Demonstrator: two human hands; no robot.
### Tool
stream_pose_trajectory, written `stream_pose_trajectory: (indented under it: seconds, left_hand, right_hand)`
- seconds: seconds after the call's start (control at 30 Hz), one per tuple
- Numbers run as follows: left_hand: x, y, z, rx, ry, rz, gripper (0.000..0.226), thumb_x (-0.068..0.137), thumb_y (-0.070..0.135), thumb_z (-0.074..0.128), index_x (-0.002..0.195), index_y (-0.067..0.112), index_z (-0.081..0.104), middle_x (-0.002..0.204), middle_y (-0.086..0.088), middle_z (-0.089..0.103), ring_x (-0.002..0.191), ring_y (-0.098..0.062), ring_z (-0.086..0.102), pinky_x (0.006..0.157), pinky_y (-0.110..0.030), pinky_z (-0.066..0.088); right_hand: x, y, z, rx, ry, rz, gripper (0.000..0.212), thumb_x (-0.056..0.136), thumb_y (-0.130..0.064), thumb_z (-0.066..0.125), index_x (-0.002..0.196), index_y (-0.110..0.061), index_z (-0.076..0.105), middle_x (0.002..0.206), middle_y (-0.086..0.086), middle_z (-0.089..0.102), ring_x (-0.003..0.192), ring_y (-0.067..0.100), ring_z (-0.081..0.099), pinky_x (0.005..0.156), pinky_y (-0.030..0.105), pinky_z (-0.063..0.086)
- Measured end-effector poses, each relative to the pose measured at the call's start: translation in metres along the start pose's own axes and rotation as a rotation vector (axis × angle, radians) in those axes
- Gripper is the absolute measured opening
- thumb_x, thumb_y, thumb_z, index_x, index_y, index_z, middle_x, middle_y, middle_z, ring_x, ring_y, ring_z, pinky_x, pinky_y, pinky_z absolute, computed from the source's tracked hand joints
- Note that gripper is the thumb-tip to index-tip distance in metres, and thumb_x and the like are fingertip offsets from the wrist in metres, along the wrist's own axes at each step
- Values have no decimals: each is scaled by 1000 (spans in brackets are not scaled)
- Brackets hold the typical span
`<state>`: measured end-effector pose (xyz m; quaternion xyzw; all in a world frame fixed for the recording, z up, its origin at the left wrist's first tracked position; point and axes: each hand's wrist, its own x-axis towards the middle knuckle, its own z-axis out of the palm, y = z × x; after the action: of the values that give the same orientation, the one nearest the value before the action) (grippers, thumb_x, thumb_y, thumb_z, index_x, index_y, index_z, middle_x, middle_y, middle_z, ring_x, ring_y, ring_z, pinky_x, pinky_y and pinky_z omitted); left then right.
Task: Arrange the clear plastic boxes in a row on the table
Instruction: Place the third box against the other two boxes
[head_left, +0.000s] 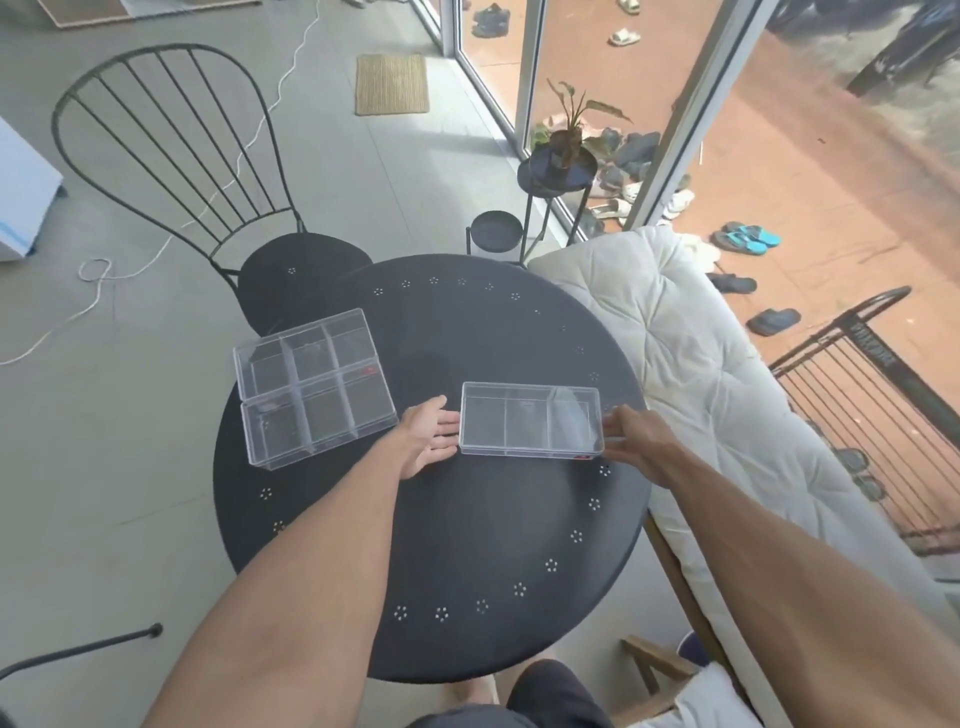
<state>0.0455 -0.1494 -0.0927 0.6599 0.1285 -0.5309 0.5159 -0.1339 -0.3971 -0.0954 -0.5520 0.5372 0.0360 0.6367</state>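
Three clear plastic boxes with inner dividers are on a round black metal table (467, 571). Two lie side by side at the left: a far box (306, 351) and a near box (317, 421), their long sides touching. The third box (530, 418) sits to the right of them, apart from the pair. My left hand (428, 434) presses flat against its left end with fingers spread. My right hand (636, 436) touches its right end. The box is held between the two hands.
A black wire chair (171, 156) stands beyond the table on the left. A white cushioned bench (701, 374) runs along the right edge. Two small black plant stands (556, 174) are behind the table near the glass door. A white cable trails on the floor.
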Motion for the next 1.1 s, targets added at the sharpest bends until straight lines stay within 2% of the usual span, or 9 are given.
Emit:
stream_pose_trajectory:
  seconds: [0.17,0.37,0.47,0.57,0.63,0.73,0.8,0.9,1.1]
  left_hand:
    - [-25,-21,-26,-29,30,-24,53,110,29,33,142,-9,51,144,-27,57,132,-40,56,113,-45,45]
    - [-67,-75,-83,-119,130,-14,49,109,24,36,137,-11,54,140,-30,59,129,-43,58,110,-47,47]
    - [-86,-103,-114,-188,180,-11,48,109,23,37,137,-11,55,141,-30,58,129,-43,57,111,-48,46]
    - [-103,-121,-141,-250,239,-3,48,109,23,37,138,-12,53,142,-31,57,130,-43,57,110,-47,47]
    - [-109,-129,-155,-290,284,12,48,109,22,37,138,-12,53,142,-31,57,129,-42,57,105,-44,48]
    - [-114,-134,-172,-343,330,35,48,109,23,36,138,-10,53,141,-28,59,127,-40,59,103,-42,48]
    - [-114,-134,-178,-356,338,46,48,109,25,35,139,-6,53,142,-23,59,125,-37,60,106,-45,47]
    - [-111,-131,-183,-369,342,58,48,109,28,34,142,-3,52,145,-19,58,128,-36,59,109,-47,47]
    - [-100,-125,-193,-394,362,81,49,108,28,36,142,-3,52,143,-20,59,125,-38,60,106,-49,49]
  right_hand:
    - [-6,3,25,-106,-37,-15,38,109,-12,38,90,2,68,93,15,75,77,32,72,71,39,60]
    - [-35,8,84,-258,-142,-27,24,98,-6,50,85,3,68,73,12,79,65,29,78,66,38,66]
    - [-52,10,117,-328,-221,-38,22,99,-4,50,92,7,68,84,17,78,72,34,77,76,43,68]
    - [-68,14,151,-386,-287,-60,21,99,-3,52,96,9,69,88,17,77,75,32,76,67,38,67]
    - [-76,17,174,-399,-312,-79,21,98,-6,55,98,8,71,92,18,76,80,33,76,73,41,70]
    - [-83,21,202,-444,-290,-97,27,95,-19,62,95,6,74,97,20,76,99,37,82,100,49,66]
    - [-84,21,214,-472,-274,-118,26,91,-27,63,87,-2,70,89,14,71,97,36,81,108,53,61]
    - [-79,21,224,-467,-249,-145,22,87,-28,62,86,-7,68,88,14,66,87,29,65,110,59,57]
    - [-72,14,231,-449,-247,-120,45,83,-29,64,98,12,77,90,14,72,97,39,80,106,56,62]
